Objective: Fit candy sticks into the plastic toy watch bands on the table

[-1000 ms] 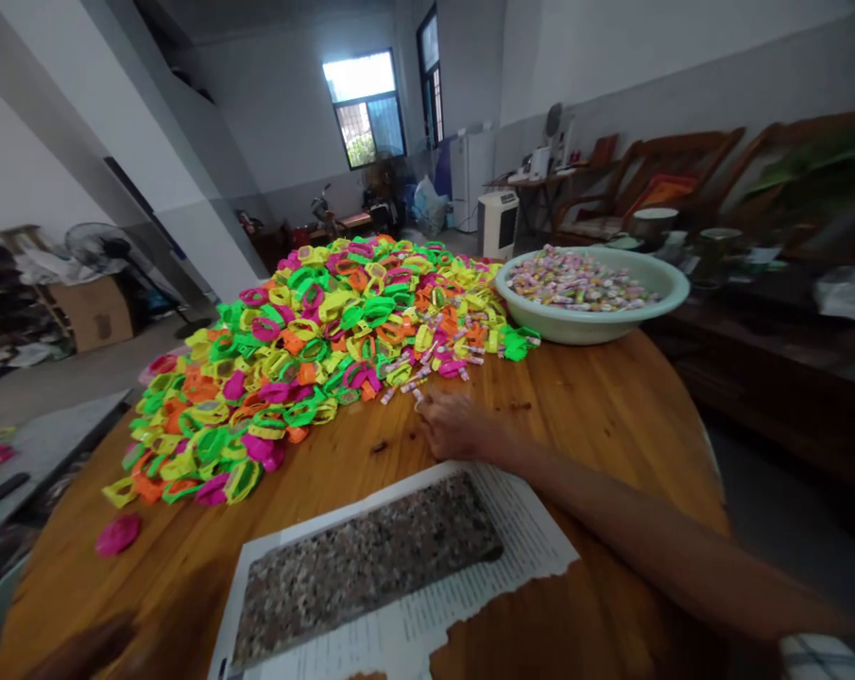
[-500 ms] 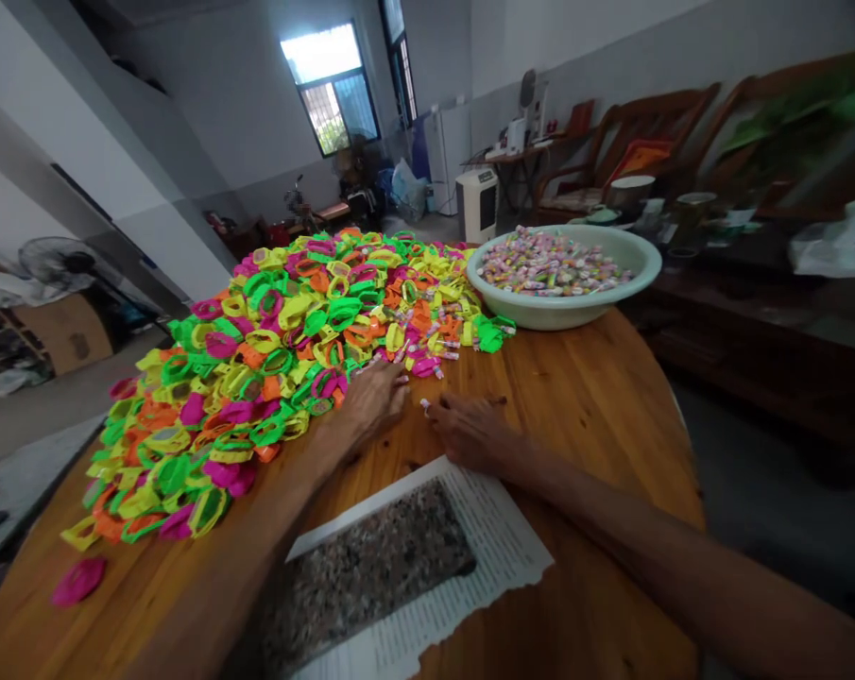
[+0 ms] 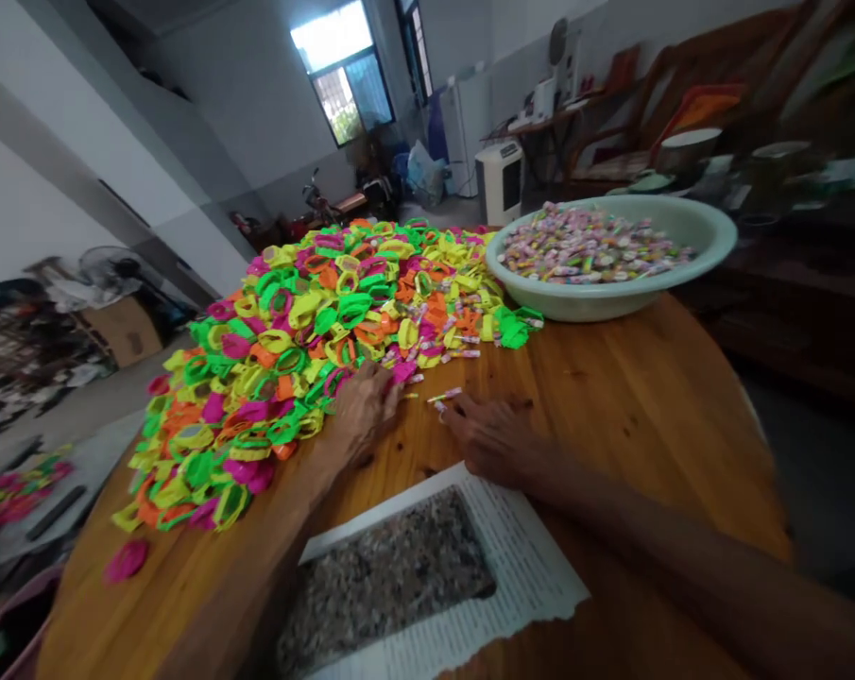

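Bright plastic toy watches (image 3: pixel 356 307) in green, yellow, pink and orange lie heaped on the round wooden table. My left hand (image 3: pixel 363 411) is at the heap's near edge, fingers curled down by a pink piece (image 3: pixel 402 371); what its fingertips hold, if anything, is hidden. Just right of it, my right hand (image 3: pixel 490 436) rests low on the table with its fingers pinched on a small wrapped candy roll (image 3: pixel 440 408). Another thin wrapped roll (image 3: pixel 445 395) lies at those fingertips. Between the hands a short yellow stick-like piece (image 3: pixel 411 395) shows.
A pale green basin (image 3: pixel 611 300) full of small wrapped candy rolls stands at the table's back right. Nearest me, a speckled stone slab (image 3: pixel 399 576) lies on torn printed paper (image 3: pixel 533 567). One pink piece (image 3: pixel 127 560) sits apart at the left table edge.
My left hand has come in from the lower left to the heap's edge. My right hand has drawn slightly back from the heap, with candy rolls at its fingertips. The view has shifted.
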`<action>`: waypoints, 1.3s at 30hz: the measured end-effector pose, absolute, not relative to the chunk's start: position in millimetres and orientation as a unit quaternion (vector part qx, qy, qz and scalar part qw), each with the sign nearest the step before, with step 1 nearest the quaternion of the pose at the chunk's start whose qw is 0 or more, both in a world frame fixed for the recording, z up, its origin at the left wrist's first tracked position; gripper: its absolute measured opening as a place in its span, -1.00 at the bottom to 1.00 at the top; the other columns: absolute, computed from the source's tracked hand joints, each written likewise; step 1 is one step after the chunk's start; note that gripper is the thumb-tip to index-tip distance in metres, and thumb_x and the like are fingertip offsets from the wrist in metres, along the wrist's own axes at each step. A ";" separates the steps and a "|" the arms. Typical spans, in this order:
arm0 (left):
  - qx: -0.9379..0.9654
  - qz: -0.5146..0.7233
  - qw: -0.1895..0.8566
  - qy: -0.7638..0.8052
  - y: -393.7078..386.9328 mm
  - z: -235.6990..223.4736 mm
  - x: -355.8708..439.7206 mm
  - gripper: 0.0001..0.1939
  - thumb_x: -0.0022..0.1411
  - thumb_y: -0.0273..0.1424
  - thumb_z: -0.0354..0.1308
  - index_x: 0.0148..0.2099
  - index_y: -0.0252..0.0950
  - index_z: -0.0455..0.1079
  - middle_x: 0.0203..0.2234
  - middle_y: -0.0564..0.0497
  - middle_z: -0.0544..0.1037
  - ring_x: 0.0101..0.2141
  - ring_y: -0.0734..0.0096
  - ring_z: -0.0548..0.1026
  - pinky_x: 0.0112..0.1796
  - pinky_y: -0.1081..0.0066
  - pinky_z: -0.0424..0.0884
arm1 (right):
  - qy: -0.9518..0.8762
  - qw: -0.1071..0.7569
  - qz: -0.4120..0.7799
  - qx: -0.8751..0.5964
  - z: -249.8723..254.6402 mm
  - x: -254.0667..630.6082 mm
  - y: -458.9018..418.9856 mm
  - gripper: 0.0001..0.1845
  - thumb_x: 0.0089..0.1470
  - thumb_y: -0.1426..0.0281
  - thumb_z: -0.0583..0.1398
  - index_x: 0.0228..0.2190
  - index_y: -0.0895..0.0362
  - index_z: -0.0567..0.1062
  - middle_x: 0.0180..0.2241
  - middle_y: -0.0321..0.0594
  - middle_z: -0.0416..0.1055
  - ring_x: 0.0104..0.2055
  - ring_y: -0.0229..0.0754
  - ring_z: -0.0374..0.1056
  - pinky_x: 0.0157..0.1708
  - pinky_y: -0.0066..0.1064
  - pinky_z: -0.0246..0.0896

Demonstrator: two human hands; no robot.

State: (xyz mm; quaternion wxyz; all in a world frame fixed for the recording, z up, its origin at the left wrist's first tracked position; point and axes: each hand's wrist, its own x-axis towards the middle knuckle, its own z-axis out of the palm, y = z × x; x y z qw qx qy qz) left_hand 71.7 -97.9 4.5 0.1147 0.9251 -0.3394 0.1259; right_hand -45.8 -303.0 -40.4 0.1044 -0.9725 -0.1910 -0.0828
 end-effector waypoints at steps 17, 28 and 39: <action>0.925 0.045 0.211 -0.314 18.0 16.3 -61.3 -0.82 0.26 -0.30 0.11 -0.30 -0.32 0.38 -0.36 -0.08 0.49 -0.37 0.32 0.43 -0.34 0.33 0.35 | -0.219 0.266 -0.088 -0.934 3.5 -82.8 -258.1 -0.75 0.33 0.35 0.00 -0.38 0.14 0.35 -0.38 -0.16 0.39 -0.37 -0.18 0.25 -0.37 -0.36 0.01; 0.934 -0.037 0.134 -0.329 19.2 19.3 -80.8 -0.48 0.32 -0.19 0.08 0.23 -0.32 0.26 0.04 -0.22 0.49 -0.02 0.02 0.50 -0.04 0.09 0.45 | -0.269 0.108 -0.001 -0.957 10.2 -137.0 -208.1 -0.81 0.30 0.36 0.04 -0.22 0.17 0.41 -0.26 -0.10 0.38 -0.32 -0.06 0.34 -0.42 -0.29 -0.07; 0.925 -0.099 0.225 -0.291 9.1 34.2 -55.1 -0.76 0.23 -0.28 0.17 -0.10 -0.28 0.44 -0.36 0.00 0.54 -0.38 0.36 0.49 -0.38 0.40 0.36 | -0.330 0.119 -0.027 -0.936 -0.6 -128.2 -210.6 -0.84 0.13 0.55 0.10 -0.26 0.18 0.45 -0.28 -0.13 0.40 -0.34 -0.11 0.31 -0.41 -0.27 -0.06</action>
